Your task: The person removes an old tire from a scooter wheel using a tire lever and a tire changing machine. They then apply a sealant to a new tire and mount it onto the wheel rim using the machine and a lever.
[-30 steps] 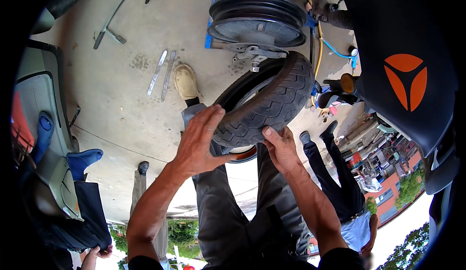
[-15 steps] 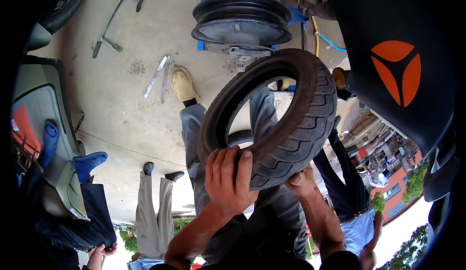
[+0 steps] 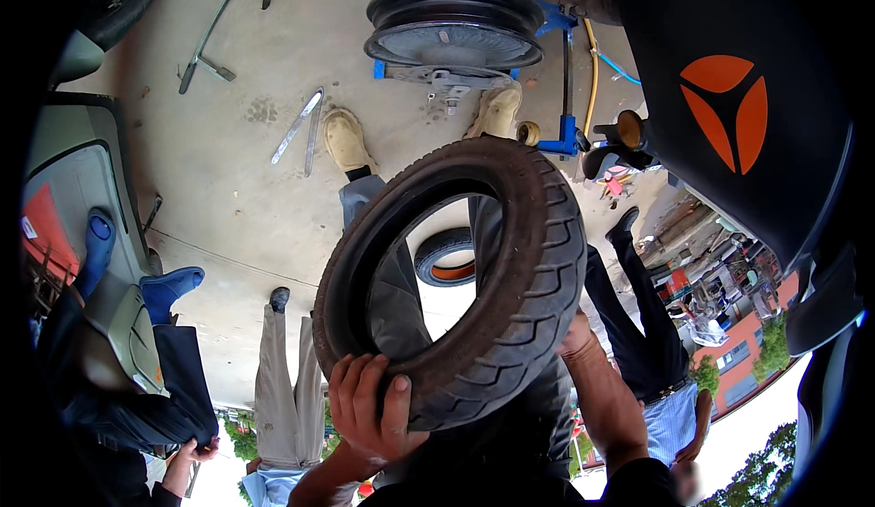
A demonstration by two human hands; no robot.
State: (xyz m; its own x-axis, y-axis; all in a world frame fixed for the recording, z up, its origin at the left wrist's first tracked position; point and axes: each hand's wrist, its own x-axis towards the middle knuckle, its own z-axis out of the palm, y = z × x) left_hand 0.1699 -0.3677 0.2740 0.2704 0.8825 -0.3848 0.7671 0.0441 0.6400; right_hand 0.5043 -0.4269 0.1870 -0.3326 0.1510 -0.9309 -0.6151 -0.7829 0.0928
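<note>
I hold a black, worn-looking tire (image 3: 519, 343) up in front of my legs, off the wheel and tilted, its tread facing right. At its near left edge, my left hand (image 3: 372, 407) is closed over the rim, fingers on the sidewall. Behind the tread on the right is my right hand (image 3: 576, 334), gripping the tire's underside with most fingers hidden. Through the tire's opening a second tire (image 3: 430, 256) with an orange inside shows on the ground. Beyond my feet, a bare black wheel rim (image 3: 456, 20) lies flat on a blue stand (image 3: 567, 133).
Two metal tire levers (image 3: 299, 129) and a long metal tool (image 3: 211, 33) lie on the concrete floor. A dark scooter body panel (image 3: 720, 15) with an orange emblem rises at right. Several people stand or sit nearby; one wears blue boots (image 3: 169, 293). Yellow hose (image 3: 592, 65) runs beside the stand.
Both hands have brought the tire closer to me and a little left. My right foot and more of the second tire now show. The rim stays on its stand.
</note>
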